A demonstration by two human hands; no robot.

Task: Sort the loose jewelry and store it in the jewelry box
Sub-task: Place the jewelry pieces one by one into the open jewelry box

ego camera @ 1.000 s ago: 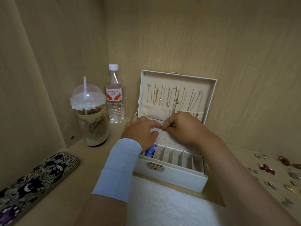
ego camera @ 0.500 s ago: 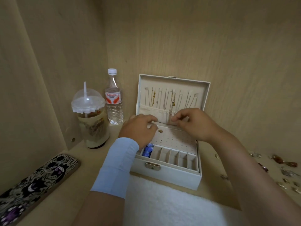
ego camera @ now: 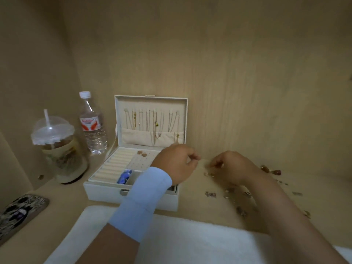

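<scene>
The open jewelry box [ego camera: 133, 193] holds chains [ego camera: 150, 121] in its lid and two studs [ego camera: 142, 153] on its holed panel. My left hand [ego camera: 175, 164] and right hand [ego camera: 228, 166] curl their fingers near loose jewelry [ego camera: 210, 194] on the surface beside it. Whether they pinch anything, I cannot tell.

Both arms reach forward, side by side. The left arm [ego camera: 116, 244] wears a light blue sleeve [ego camera: 144, 199] at the wrist. The left hand [ego camera: 175, 164] shows its back, with its fingers [ego camera: 193, 159] curled in toward the thumb. The right hand [ego camera: 231, 166] is just beside it, not touching, with fingers bent and pointing down. Both are blurry, so I cannot tell if either hand holds anything.
</scene>
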